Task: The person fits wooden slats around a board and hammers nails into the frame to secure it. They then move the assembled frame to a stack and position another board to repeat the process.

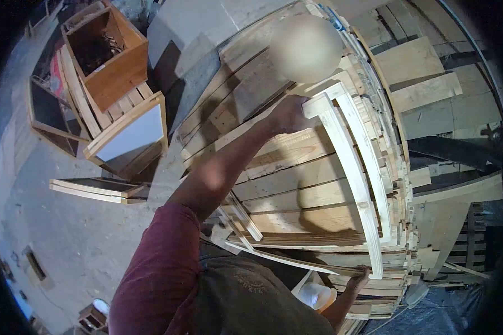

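Observation:
My left hand (289, 115) is closed on the upper end of a pale wooden frame (349, 167), at its short crosspiece. Two long, narrow strips make up the frame, and it is held over a stack of planks (296, 190). My right hand (359, 277) is at the lower end of the same frame, its fingers curled at the strip's end. Part of that grip is hidden. Thin loose wooden strips (243, 218) lie near my body, beside the planks. The frame and my left arm cast shadows on the boards.
A wooden box (120, 75) with scraps inside stands on slats at upper left. A frame with a white panel (137, 131) leans nearby, and another dark-panelled frame (98, 190) lies on the concrete floor. More boards (430, 95) fill the right side. A whitish container (314, 295) sits by my right forearm.

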### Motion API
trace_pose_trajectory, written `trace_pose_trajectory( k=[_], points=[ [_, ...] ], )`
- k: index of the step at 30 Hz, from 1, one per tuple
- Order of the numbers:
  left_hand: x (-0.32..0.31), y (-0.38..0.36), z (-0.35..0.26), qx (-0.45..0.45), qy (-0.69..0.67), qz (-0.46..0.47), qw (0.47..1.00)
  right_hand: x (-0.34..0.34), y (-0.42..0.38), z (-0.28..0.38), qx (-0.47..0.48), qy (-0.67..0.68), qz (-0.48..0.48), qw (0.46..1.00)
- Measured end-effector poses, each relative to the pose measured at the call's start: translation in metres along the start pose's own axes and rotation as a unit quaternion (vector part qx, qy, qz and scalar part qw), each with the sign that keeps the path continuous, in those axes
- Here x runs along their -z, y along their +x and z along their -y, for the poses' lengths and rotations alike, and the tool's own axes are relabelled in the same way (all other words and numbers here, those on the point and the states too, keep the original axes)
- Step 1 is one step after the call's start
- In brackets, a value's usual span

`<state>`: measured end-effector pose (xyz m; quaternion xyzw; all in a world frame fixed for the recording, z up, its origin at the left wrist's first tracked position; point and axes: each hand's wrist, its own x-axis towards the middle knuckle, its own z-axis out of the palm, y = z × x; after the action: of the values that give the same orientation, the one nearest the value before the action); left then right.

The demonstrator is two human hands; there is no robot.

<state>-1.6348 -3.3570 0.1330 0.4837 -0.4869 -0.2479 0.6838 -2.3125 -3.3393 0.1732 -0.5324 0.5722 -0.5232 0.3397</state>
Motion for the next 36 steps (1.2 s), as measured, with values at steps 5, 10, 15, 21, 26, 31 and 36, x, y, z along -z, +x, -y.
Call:
trace_pose_trajectory(
  k=[5, 10, 15, 21, 26, 31, 36],
  points=[
    [-0.001, 0.007, 0.009, -0.029, 0.039, 0.008, 0.999, -0.020, -0.012, 0.016, -0.010, 0.015, -0.002, 1.000],
    [0.004, 0.005, 0.004, -0.010, -0.006, 0.042, 0.999, -0.008, -0.005, 0.006, 0.014, 0.018, 0.024, 0.999],
    [0.010, 0.007, 0.000, -0.002, -0.036, 0.078, 0.996, -0.002, -0.003, -0.001, 0.046, -0.009, 0.031, 0.998],
    [0.004, 0.002, 0.003, -0.028, 0.020, 0.042, 0.999, 0.004, -0.001, -0.006, 0.104, -0.086, 0.041, 0.990],
    [0.004, -0.003, 0.001, -0.051, 0.003, -0.005, 0.999, -0.012, -0.009, 0.003, 0.040, -0.005, 0.010, 0.999],
    [0.011, -0.010, -0.016, -0.032, -0.054, 0.019, 0.998, -0.022, -0.016, 0.016, 0.002, 0.027, -0.019, 0.999],
    [0.011, -0.022, -0.026, -0.065, -0.075, -0.012, 0.995, -0.027, -0.037, 0.024, 0.016, -0.007, -0.034, 0.999]
  ],
)
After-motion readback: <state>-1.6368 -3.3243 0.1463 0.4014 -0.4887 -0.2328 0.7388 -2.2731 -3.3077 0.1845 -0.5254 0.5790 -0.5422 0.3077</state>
